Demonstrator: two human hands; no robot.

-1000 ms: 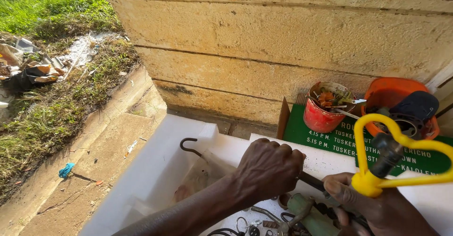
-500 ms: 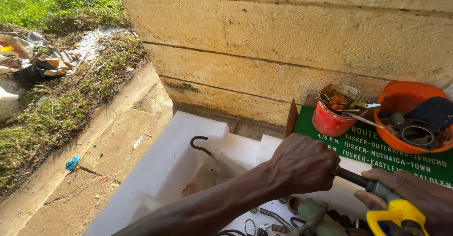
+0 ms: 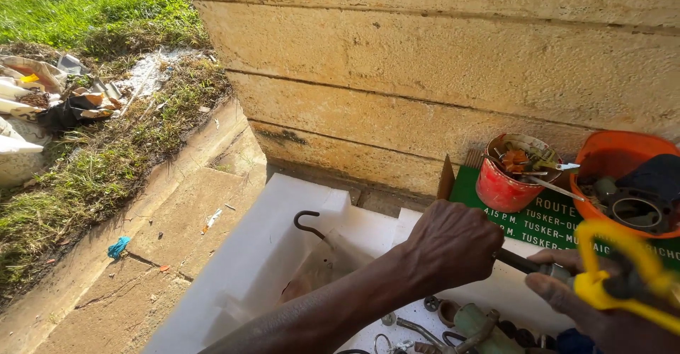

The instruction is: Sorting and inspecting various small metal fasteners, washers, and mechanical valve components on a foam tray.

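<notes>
My left hand [image 3: 453, 244] is closed around the dark shaft [image 3: 517, 260] of a tool, over a white foam board [image 3: 262, 255]. At the lower right my right hand [image 3: 588, 304] grips the tool's other end, where a yellow looped handle [image 3: 616, 272] sticks up, blurred. Below the hands lie small metal parts: rings, washers and a green fitting [image 3: 478, 323]. A dark metal hook [image 3: 308, 221] rests on the white board to the left of my left hand.
A red tin [image 3: 506, 184] with bits and an orange bowl [image 3: 613, 163] of metal parts stand on a green sign board [image 3: 545, 219] against a stone wall [image 3: 439, 64]. A concrete ledge [image 3: 142, 255], grass and litter [image 3: 49, 99] lie to the left.
The view has shifted a little. The yellow handle dropped low, then rose again at the right. Both hands keep hold of the tool.
</notes>
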